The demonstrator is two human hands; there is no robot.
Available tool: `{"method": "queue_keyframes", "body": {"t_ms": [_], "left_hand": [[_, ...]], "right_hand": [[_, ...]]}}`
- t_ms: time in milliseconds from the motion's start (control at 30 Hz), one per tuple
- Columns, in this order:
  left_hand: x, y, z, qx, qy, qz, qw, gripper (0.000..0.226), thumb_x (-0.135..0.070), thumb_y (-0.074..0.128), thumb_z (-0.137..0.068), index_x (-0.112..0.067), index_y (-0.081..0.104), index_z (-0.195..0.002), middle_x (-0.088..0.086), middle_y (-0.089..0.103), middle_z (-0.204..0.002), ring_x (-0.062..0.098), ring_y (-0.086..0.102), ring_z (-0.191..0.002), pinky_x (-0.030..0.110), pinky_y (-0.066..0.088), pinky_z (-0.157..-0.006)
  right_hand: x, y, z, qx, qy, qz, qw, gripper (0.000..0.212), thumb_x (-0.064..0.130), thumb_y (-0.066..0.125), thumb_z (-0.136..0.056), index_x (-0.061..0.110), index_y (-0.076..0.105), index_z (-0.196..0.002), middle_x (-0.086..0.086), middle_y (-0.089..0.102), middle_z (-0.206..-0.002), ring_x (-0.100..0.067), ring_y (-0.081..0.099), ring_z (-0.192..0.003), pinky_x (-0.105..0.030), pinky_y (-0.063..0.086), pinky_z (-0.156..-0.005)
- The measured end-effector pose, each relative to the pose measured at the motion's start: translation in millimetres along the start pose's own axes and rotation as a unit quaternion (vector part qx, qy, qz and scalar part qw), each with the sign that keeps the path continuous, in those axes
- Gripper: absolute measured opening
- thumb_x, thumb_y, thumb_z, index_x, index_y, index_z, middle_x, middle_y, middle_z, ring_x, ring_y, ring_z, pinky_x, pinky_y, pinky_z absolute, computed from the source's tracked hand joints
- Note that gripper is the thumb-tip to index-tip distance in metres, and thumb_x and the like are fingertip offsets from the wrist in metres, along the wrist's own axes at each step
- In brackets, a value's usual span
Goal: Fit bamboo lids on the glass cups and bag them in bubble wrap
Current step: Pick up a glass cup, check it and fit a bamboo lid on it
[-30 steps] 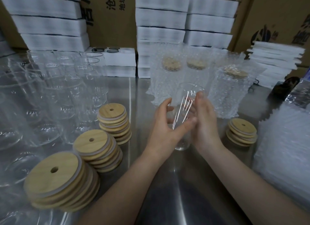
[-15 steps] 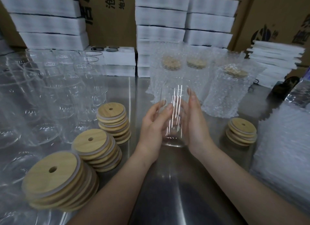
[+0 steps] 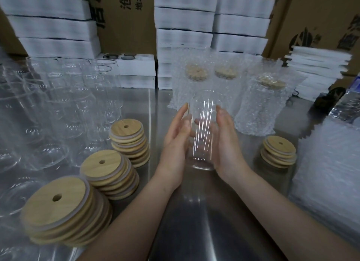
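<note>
A clear glass cup (image 3: 202, 124) without a lid stands upright at the table's middle, its base just at or above the steel surface. My left hand (image 3: 176, 142) and my right hand (image 3: 227, 143) press on its sides with flat palms and straight fingers. Three stacks of bamboo lids (image 3: 64, 208) (image 3: 109, 173) (image 3: 129, 140) sit to the left, and a smaller lid stack (image 3: 279, 150) to the right. Behind the cup stand three lidded cups bagged in bubble wrap (image 3: 261, 105). A pile of bubble wrap bags (image 3: 329, 175) lies at the right.
Several empty glass cups (image 3: 58, 105) crowd the left of the steel table (image 3: 194, 221). White foam trays (image 3: 185, 19) and cardboard boxes (image 3: 126, 17) are stacked along the back. A stack of white foam sheets (image 3: 319, 69) sits at the back right.
The cup was tilted between my hands a second ago and now stands upright. My fingers have straightened along its sides.
</note>
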State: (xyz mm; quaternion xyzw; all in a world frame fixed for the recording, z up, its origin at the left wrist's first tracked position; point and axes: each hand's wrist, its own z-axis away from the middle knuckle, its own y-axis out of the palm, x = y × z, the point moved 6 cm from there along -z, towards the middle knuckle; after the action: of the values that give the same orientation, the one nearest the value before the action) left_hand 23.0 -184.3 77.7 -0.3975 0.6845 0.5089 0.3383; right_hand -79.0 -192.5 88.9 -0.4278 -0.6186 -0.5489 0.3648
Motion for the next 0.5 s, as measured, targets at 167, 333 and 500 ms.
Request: {"method": "queue_keyframes", "body": {"t_ms": [167, 333, 500], "left_hand": [[3, 4, 3, 0.024, 0.002, -0.014, 1.000, 0.070, -0.042, 0.068, -0.078, -0.035, 0.040, -0.143, 0.002, 0.056, -0.140, 0.018, 0.058, -0.124, 0.032, 0.054, -0.094], [6, 4, 1, 0.037, -0.020, -0.012, 0.999, 0.089, -0.020, 0.076, -0.072, -0.038, 0.033, -0.148, -0.003, 0.044, -0.147, 0.021, 0.052, -0.130, 0.044, 0.051, -0.100], [3, 7, 2, 0.061, -0.045, 0.049, 0.996, 0.090, -0.014, 0.076, -0.074, -0.039, 0.032, -0.148, 0.011, 0.043, -0.150, 0.014, 0.069, -0.091, 0.026, 0.055, -0.068]], "right_hand": [[2, 2, 4, -0.031, -0.032, 0.053, 0.998, 0.060, 0.056, 0.050, -0.087, 0.029, 0.038, -0.140, -0.007, 0.065, -0.125, -0.030, 0.070, -0.104, -0.060, 0.055, -0.088], [3, -4, 1, -0.048, -0.021, 0.079, 0.995, 0.017, 0.047, 0.037, -0.102, 0.043, 0.047, -0.116, -0.002, 0.065, -0.122, -0.022, 0.068, -0.108, -0.052, 0.054, -0.096], [1, -7, -6, -0.036, 0.009, 0.049, 0.998, 0.026, 0.047, 0.034, -0.104, 0.040, 0.052, -0.121, -0.008, 0.069, -0.111, -0.019, 0.073, -0.079, -0.045, 0.059, -0.071]]}}
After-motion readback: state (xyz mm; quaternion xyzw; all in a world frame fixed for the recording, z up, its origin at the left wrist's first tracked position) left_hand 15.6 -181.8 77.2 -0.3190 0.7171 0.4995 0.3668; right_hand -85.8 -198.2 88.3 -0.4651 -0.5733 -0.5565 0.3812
